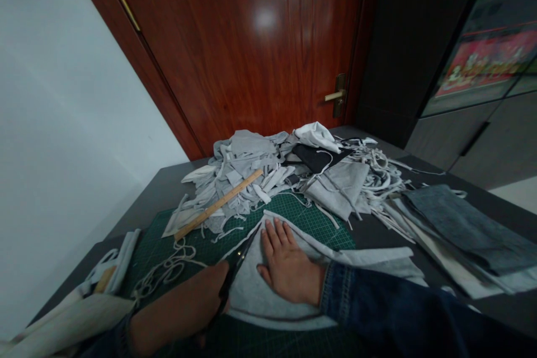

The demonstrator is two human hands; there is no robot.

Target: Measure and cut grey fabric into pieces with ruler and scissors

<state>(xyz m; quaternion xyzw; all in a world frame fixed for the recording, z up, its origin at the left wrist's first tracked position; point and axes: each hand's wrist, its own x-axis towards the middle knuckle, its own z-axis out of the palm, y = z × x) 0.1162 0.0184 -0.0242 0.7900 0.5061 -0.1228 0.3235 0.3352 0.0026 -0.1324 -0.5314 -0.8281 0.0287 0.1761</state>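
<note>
Dim, cool indoor light, with glare on glossy wood.

A round white highlight sits on the door (239, 56) beyond the table's (138, 207) far edge, with paler streaks above; the wall (62, 95) off the left edge is a soft blue-grey. Toward the near edge things darken: the left hand (208, 291) and denim sleeves (390, 302) lie in gloom, the right hand (289, 268) somewhat lighter. Wide-angle stretch slants the door frame (137, 56) and cabinet (398, 39); the cabinet's glass (482, 61), past the right edge, is smeared.
</note>
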